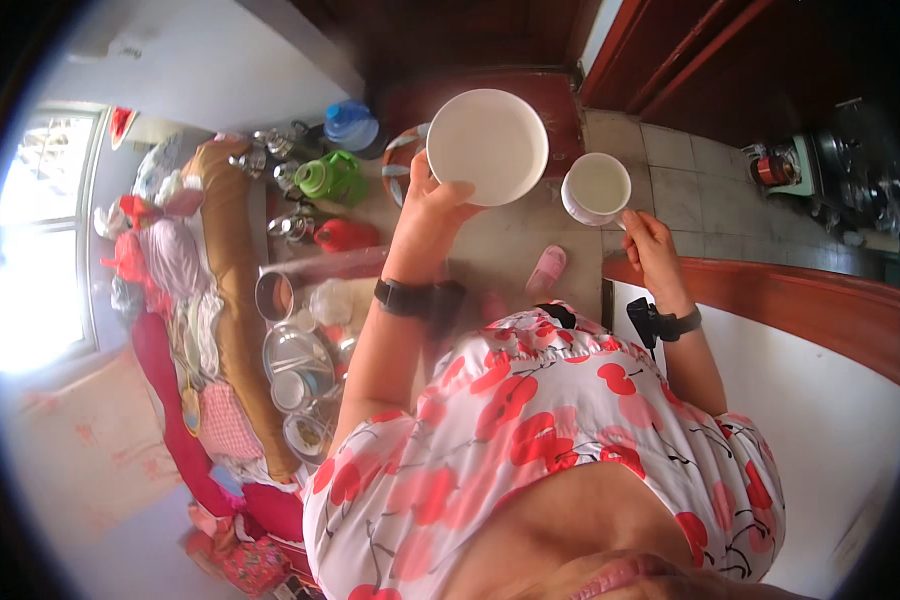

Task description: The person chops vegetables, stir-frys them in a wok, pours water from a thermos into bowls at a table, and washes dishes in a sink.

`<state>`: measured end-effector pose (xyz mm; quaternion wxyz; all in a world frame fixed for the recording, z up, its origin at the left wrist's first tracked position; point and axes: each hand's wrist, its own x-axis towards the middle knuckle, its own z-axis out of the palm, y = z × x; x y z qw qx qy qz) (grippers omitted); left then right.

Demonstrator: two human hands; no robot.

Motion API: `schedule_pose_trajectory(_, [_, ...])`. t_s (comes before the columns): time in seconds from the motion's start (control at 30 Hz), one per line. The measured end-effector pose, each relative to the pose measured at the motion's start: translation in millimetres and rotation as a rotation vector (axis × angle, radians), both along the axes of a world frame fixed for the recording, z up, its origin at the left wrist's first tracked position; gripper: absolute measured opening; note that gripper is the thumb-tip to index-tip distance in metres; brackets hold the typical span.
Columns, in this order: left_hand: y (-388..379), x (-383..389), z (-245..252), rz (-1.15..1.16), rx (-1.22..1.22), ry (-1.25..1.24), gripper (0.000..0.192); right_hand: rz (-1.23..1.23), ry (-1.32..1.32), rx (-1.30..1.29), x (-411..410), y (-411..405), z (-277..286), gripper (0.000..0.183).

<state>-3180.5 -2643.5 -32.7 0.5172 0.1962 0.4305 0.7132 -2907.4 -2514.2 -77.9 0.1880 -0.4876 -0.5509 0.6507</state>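
Observation:
My left hand [435, 217] grips a white bowl [487, 148] by its near-left side, the thumb on the rim and the other fingers partly hidden behind the bowl. To the right, my right hand [651, 244] holds a smaller white cup [597, 187] by its handle. The cup's mouth faces up towards me, and a pale greenish interior shows in it; whether that is liquid is hard to tell. Bowl and cup are held up apart from each other, over the tiled floor.
On the left, a table holds metal trays and dishes [298, 356]. Beyond it stand a green jug [330, 178], a blue water bottle [351, 126] and metal kettles. A cloth-covered sofa [232, 300] lines the window side. A red-brown ledge [765, 292] tops the low wall at right; dark doors stand ahead.

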Motion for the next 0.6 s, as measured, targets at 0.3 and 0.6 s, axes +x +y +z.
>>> schedule_pose_trajectory(0.3, [122,18,19,-0.195,0.073,-0.277,0.037,-0.186,-0.005,0.031,19,84,21,0.03])
schedule_pose_trajectory(0.6, [264,13,3,-0.417,-0.075,-0.581,0.038,-0.558,0.065,-0.008,32,189,17,0.03])
